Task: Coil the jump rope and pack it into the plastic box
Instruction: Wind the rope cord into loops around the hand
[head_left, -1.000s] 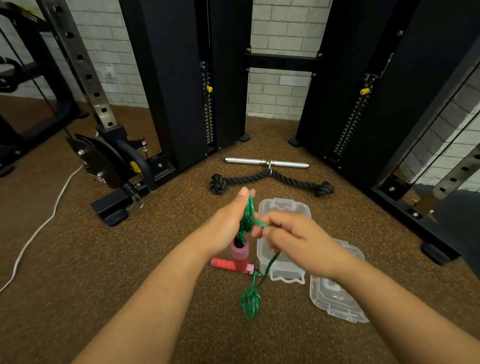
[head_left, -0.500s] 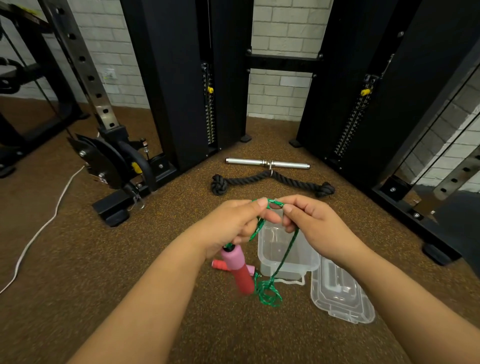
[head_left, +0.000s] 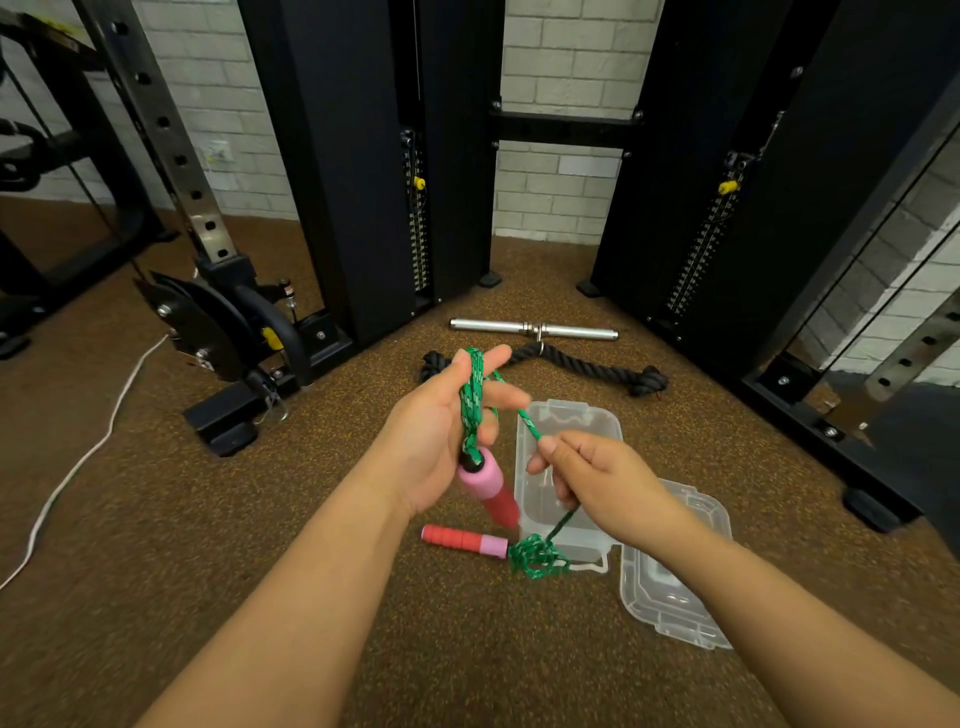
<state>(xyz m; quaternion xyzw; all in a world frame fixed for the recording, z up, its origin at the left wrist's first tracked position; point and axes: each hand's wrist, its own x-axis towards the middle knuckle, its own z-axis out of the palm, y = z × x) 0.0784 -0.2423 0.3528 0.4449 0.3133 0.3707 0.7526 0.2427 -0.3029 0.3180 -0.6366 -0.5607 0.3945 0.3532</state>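
Above the brown speckled rubber floor (head_left: 156, 519), the left hand (head_left: 431, 447) is curled loosely around several loops of the green braided jump rope (head_left: 472, 400), with one pink-and-red foam handle (head_left: 488, 488) hanging below the palm. The right hand (head_left: 592, 478) pinches a single strand between thumb and forefinger, its other fingers half closed. From there the rope drops to a small loose tangle (head_left: 537, 557) on the floor, touching the second pink-and-red handle (head_left: 464, 540), which lies flat.

Coiling looks partly done: a few loops are gathered, the floor slack and second handle remain, and nothing is packed yet. The clear plastic box (head_left: 571, 415) sits open and empty just beyond the hands, its clear lid (head_left: 670, 613) beside it to the right.

Farther back lie a chrome bar (head_left: 493, 326) and black rope attachment (head_left: 597, 366), near the black machine columns (head_left: 337, 156); none blocks the box.
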